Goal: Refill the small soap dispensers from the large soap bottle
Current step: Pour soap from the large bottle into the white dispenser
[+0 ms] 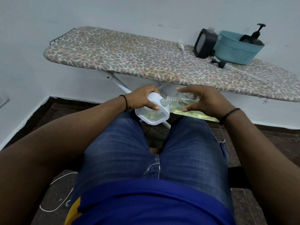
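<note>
The left hand (142, 99) wraps around the small white dispenser (152, 113) above the knees. The right hand (206, 101) holds the big clear soap bottle (186, 105) tipped on its side, its open neck touching the dispenser's edge.

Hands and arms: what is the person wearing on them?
Both arms are bare, with no sleeves reaching them. The left hand has a black beaded bracelet at its wrist. The right hand has a thin black band at its wrist. No gloves, rings or watch show.
</note>
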